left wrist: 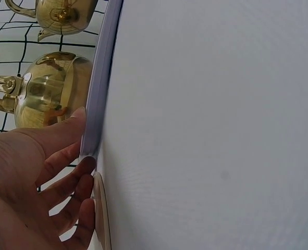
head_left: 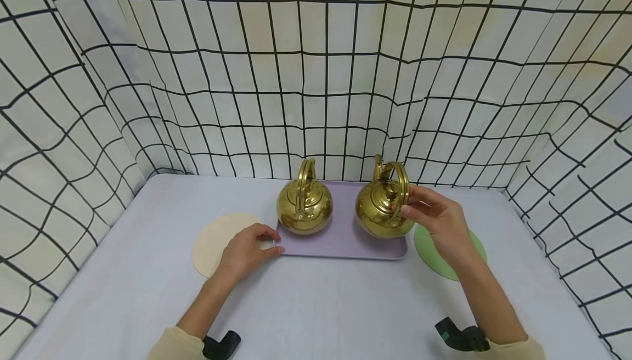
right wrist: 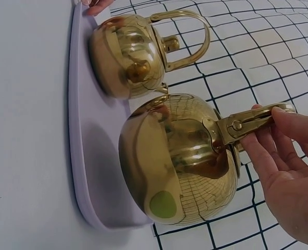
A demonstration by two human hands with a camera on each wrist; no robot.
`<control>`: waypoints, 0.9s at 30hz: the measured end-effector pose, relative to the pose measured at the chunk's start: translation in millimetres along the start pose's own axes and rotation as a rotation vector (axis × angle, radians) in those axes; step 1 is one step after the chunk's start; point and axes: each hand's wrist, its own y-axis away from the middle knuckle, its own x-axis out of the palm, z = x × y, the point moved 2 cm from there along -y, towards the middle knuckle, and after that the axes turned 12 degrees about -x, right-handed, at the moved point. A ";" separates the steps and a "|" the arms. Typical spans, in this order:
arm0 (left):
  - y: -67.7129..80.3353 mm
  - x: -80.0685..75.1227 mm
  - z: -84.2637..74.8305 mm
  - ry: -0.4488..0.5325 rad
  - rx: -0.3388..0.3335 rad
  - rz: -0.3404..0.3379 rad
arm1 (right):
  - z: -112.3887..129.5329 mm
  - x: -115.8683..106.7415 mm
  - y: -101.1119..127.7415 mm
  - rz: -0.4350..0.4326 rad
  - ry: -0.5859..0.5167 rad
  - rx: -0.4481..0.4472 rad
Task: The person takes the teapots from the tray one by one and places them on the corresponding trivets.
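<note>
Two shiny brass kettles with arched handles are at a light purple tray (head_left: 340,239). My right hand (head_left: 443,225) grips the handle of the right kettle (head_left: 377,221). In the right wrist view that kettle (right wrist: 180,156) is tilted, its base apart from the tray, with a shadow below it. The left kettle (head_left: 302,214) stands upright on the tray's left half. At the front left corner of the tray, my left hand (head_left: 245,256) holds the rim between thumb and fingers. Some left fingertips are hidden behind the rim in the left wrist view.
A round cream mat (head_left: 207,245) lies left of the tray, partly under my left hand. A round green mat (head_left: 436,256) lies to the right, partly below my right hand and wrist. White walls with black grid lines (head_left: 326,94) enclose the white table (head_left: 316,305).
</note>
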 end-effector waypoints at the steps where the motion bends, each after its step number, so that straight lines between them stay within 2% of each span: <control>1: -0.1 0.1 0.0 0.001 0.000 0.000 | 0.4 -0.6 0.3 0.000 0.010 0.003; 14: 1.4 -0.3 -1.2 0.003 -0.016 0.001 | 1.9 -8.5 4.3 0.010 0.043 0.034; 27: 1.8 -0.5 -2.4 -0.004 -0.029 0.008 | 2.1 -16.6 6.4 -0.022 0.061 0.066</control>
